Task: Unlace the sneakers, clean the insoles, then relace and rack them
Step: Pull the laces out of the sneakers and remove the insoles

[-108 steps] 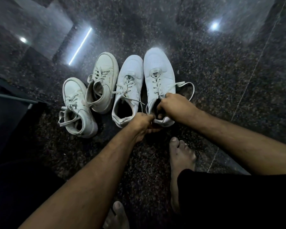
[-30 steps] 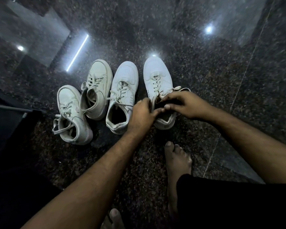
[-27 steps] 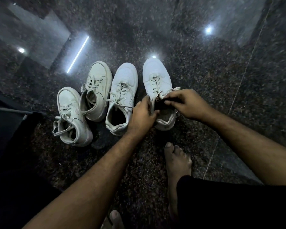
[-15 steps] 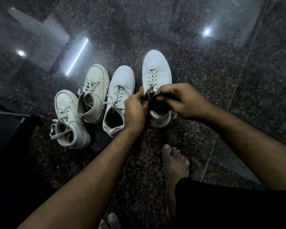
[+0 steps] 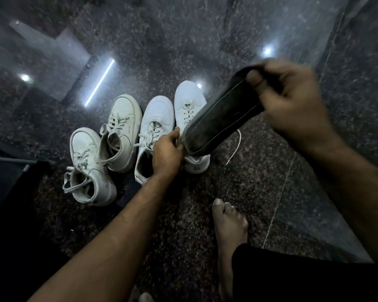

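Right hand [image 5: 292,105] is raised over the floor [image 5: 271,192], thumb and curled fingers clamped on one end of a dark insole [image 5: 218,125]. That end is bent over under the thumb. The hand is motion-blurred, so finer finger detail is unreadable.

The insole slopes down to the left. Its lower end sits in the opening of the rightmost sneaker [image 5: 189,105], or just above it; I cannot tell which. A pale stitch line runs along its edge.

Left hand [image 5: 167,152] is low at that sneaker's collar, fingers curled together against the lower end of the insole and the shoe's edge. Whether they pinch the insole or the collar, cannot tell.

Four white sneakers stand side by side on the dark speckled stone, toes pointing away from the person:
- far-left sneaker [image 5: 87,168]: laced, opening shows only dark interior
- second sneaker [image 5: 120,134]: laced, tongue pulled up, interior dark
- third sneaker [image 5: 155,129]: laced, partly behind the left hand
- rightmost: lower eyelets laced, one loose lace end [image 5: 235,149] trails on the floor to its right

A bare foot [image 5: 229,232] rests on the floor near the sneakers, black trouser leg [image 5: 303,277] above it. Ceiling lights reflect in the polished stone.
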Demonstrator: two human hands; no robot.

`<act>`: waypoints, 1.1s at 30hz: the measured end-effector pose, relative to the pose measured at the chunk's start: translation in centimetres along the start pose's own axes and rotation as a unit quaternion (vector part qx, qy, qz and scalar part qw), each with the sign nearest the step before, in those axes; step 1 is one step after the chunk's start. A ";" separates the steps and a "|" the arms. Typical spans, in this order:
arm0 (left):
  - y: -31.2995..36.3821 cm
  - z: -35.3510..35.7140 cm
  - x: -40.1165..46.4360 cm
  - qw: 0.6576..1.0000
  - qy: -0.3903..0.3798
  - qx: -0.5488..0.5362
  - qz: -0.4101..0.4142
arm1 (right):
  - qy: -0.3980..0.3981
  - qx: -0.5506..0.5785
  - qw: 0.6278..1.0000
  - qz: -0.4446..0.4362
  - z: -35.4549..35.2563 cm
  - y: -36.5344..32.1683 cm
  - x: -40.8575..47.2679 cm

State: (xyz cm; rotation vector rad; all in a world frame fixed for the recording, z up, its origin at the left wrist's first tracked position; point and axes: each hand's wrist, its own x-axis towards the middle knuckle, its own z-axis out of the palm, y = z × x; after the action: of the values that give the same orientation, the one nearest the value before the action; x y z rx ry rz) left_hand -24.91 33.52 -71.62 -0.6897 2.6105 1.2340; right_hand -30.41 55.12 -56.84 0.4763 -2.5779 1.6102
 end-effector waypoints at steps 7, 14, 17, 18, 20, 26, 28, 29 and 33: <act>0.8 0.0 -0.1 0.997 0.065 -0.005 0.034 | 0.135 0.000 0.991 -0.020 -2.2 0.9 1.0; 4.4 0.9 -0.4 0.978 0.076 -0.033 0.191 | 0.094 -0.224 0.964 -0.110 -0.4 6.1 -2.4; 5.0 1.5 -0.6 0.976 0.034 -0.036 0.212 | -0.028 -0.348 0.914 -0.206 1.3 8.2 -4.1; 5.0 1.6 -0.6 0.976 0.025 -0.035 0.213 | -0.068 -0.374 0.899 -0.216 2.1 9.1 -4.8; 4.6 1.9 -0.7 0.978 0.010 -0.033 0.205 | -0.134 -0.408 0.876 -0.217 3.3 11.4 -6.6; 3.5 1.7 -0.4 0.983 0.008 -0.014 0.181 | -0.300 -0.440 0.836 -0.131 4.6 15.9 -9.9; 3.6 1.7 -0.4 0.983 0.003 -0.011 0.184 | -0.349 -0.435 0.825 -0.092 4.6 15.8 -9.6; 3.7 1.7 -0.4 0.982 0.000 -0.010 0.190 | -0.365 -0.436 0.819 -0.079 4.6 15.7 -9.3; 3.9 1.9 -0.1 0.979 0.001 -0.018 0.203 | -0.344 -0.423 0.837 -0.044 5.2 14.9 -7.0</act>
State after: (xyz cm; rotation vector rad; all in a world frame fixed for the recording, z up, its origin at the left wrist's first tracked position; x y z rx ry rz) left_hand -26.74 37.17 -70.10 -0.1595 2.8271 1.3827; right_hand -27.58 58.15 -73.58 1.1778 -3.2819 0.1043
